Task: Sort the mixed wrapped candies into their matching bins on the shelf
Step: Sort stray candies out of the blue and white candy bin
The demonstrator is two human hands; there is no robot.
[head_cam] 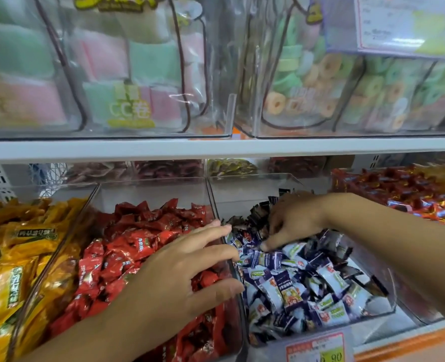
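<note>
Blue-and-white candies (pixel 289 283) are lying heaped in one clear bin (pixel 242 199), third of four in front. One right hand (pixel 291 220) is curling fingers into them; any grip cannot be told. One left hand (pixel 179 267) is reaching, fingers spread, over red candies (pixel 127 246).

Clear package (pixel 130 74), upper shelf, left: "CC卷" printed in pale yellow-green on its front. Price tag (pixel 318 348), front edge of the lower shelf, right of centre: digits "6.90" on a yellow field, other print too small. Price card (pixel 404 24), top right corner, and yellow candy wrappers (pixel 33 233), lower shelf, left: lettering present, illegible.
</note>
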